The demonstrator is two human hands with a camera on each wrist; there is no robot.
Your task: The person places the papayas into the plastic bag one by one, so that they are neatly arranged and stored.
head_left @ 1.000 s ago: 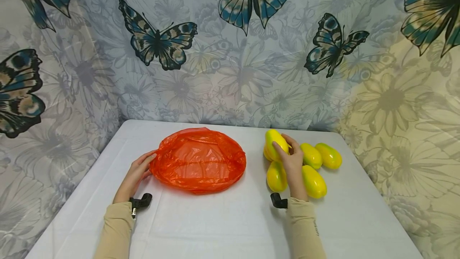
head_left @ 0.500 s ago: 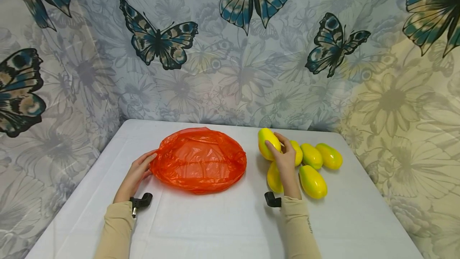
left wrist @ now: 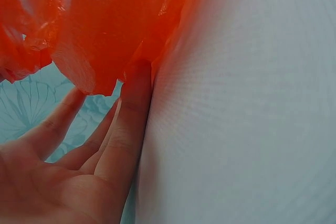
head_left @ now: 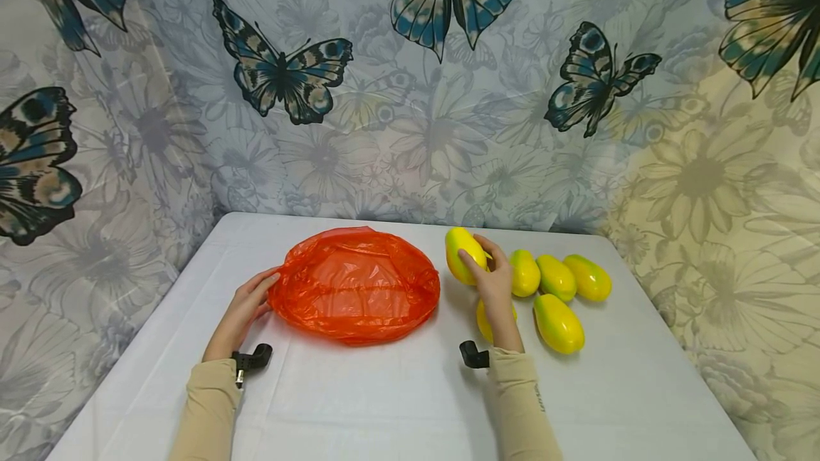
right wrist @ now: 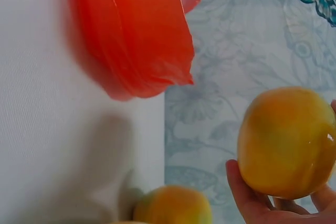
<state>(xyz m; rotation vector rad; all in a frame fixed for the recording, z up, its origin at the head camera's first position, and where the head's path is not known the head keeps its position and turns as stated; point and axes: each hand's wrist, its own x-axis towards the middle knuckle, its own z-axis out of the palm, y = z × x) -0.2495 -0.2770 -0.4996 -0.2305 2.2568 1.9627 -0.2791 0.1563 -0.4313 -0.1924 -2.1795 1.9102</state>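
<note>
The right hand (head_left: 494, 283) has carried its yellow mango (head_left: 464, 255) leftward, off the pile and closer to the orange bag (head_left: 354, 284) — fingers curled round the fruit, holding it above the table (head_left: 397, 390). The mango's long axis runs roughly upright, tilted a little. The bag lies just left of this grip; the left hand (head_left: 243, 313) rests at its far edge, straight fingers touching the plastic. Five more mangoes (head_left: 556, 277) lie right of and below the grip.
</note>
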